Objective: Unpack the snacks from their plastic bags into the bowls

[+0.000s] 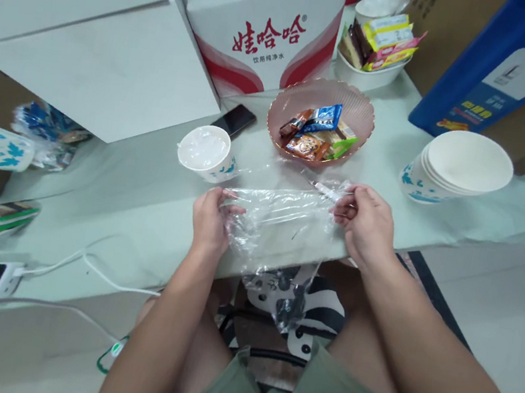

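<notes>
Head view: clear plastic film (285, 209) spread between two hands at the near edge of the tabletop (146, 220).
The left hand (211, 220) has its fingers loosely closed on one end of the film; the right hand (365, 225) pinches the other, thumb against fingers. Holding both ends apart seems to keep the thin sheet from bunching, while its slack lower part hangs past the near edge. Beyond it, the pink bowl (295, 103) gathers wrapped snacks (324, 118), its rim likely stopping them sliding. The paper cup (215, 170) stands just beside the left hand, crumpled plastic (204, 148) inside, perhaps serving as a holder.
</notes>
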